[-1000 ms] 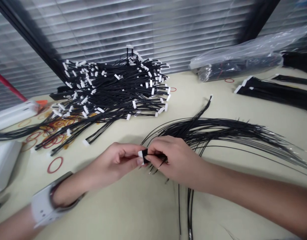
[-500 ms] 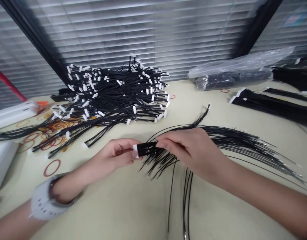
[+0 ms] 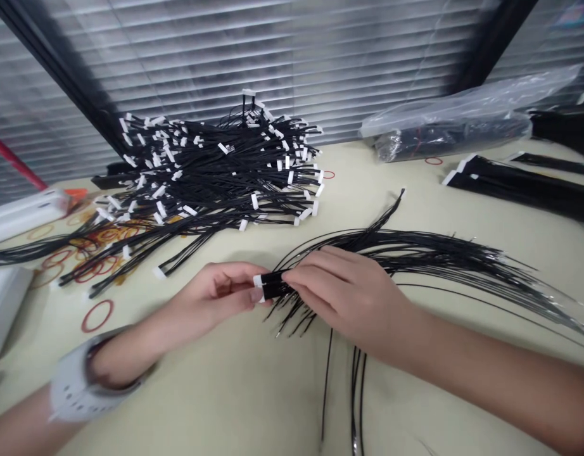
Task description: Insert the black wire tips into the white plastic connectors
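While pinched between the left hand (image 3: 216,294) and the right hand (image 3: 349,301), a tight black wire bundle (image 3: 273,285) capped by a white connector (image 3: 258,289), its thin loose ends splayed.

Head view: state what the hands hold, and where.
The left hand pinches the white connector of a black wire bundle; the right hand grips the bundle behind it.

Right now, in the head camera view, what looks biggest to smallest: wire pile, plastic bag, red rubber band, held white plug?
1. Wire pile
2. Plastic bag
3. Red rubber band
4. Held white plug

The band and plug are nearer, so real sizes may differ.
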{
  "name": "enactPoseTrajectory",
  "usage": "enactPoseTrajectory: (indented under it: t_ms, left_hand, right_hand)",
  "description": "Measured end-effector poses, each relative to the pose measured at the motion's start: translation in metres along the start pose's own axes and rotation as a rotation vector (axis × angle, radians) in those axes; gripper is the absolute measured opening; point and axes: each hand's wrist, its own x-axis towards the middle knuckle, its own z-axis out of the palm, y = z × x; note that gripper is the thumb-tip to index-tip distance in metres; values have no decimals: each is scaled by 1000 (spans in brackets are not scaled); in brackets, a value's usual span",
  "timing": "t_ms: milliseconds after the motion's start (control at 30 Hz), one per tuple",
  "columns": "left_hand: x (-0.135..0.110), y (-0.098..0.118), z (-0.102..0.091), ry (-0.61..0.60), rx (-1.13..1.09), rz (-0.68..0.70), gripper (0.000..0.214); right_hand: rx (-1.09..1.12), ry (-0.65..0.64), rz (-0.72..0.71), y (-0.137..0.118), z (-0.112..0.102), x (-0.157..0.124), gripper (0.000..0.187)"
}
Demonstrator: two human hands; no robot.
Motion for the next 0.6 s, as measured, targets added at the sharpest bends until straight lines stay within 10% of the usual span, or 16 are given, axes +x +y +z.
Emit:
enactPoseTrajectory:
  t_ms: [600]
  left_hand:
    - [-1,0,3,-42,-93,-70,14]
  right_hand:
    - [-67,-21,-7,-4,1,2,19]
